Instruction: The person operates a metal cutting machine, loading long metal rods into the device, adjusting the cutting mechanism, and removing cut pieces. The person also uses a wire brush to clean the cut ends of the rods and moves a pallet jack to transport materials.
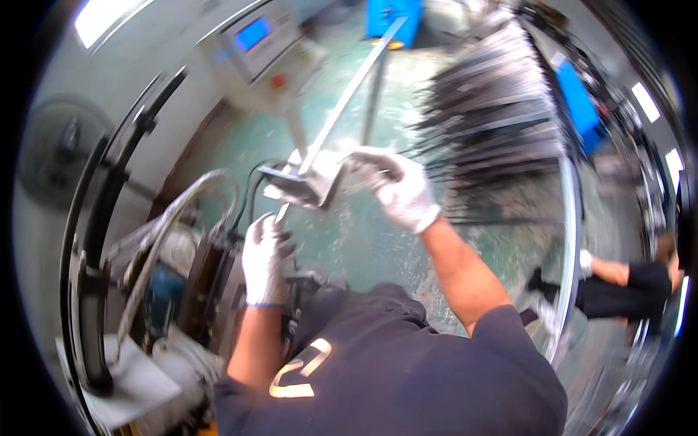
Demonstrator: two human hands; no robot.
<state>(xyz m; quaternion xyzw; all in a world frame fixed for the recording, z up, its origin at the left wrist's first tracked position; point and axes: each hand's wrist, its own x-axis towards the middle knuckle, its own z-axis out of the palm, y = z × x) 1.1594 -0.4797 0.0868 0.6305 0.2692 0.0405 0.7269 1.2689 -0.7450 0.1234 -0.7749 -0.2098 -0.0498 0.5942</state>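
Note:
My left hand (265, 261), in a white glove, is raised at centre left with its fingers loosely apart. Just above its fingertips is the lower end of a long, thin, pale metal strip (349, 94). The strip slants up and away to the right, past a small dark metal plate (294, 184) on a pale stand. To the right of that plate is my right hand (403, 190), also gloved, its bent fingers pointing left. A bright blur hides its fingertips, so whether they pinch anything is unclear.
A control box (251, 43) with a blue screen and red button stands ahead left. Many long dark metal strips (502, 109) lie stacked on a rack at right. Hoses and machinery (174, 283) crowd my left side. Another person (629, 287) is at far right.

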